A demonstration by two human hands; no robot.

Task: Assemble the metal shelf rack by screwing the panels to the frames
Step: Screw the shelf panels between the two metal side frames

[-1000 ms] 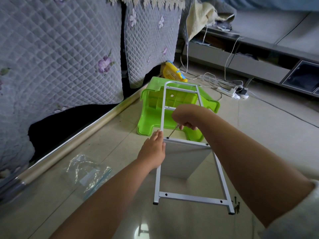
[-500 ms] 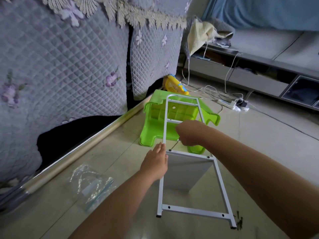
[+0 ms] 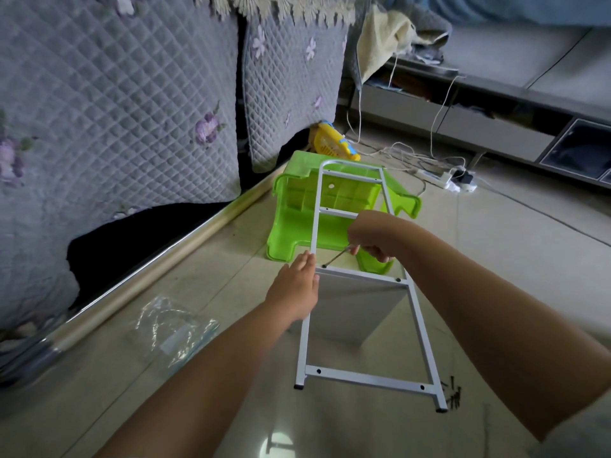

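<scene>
**Frame steadied, screw driven at middle rung**

We saw the white frame [image 3: 363, 282] lying over the floor just in front of the green stool [image 3: 297, 226], long axis running away from us toward the stool, rounded top end far, feet near. We judged it light, stiff, thin-tubed and slick with paint, best held on a side rail near the rung being worked. The grey panel [image 3: 350, 309] hung under the middle rung. Left hand [image 3: 294, 289], fingers straight, pressed the left rail. Right hand [image 3: 373, 239] gripped the screwdriver [image 3: 335, 258], tip at the rung's left hole. Spare screws [image 3: 451, 393] lay beside the frame's near right foot.
</scene>
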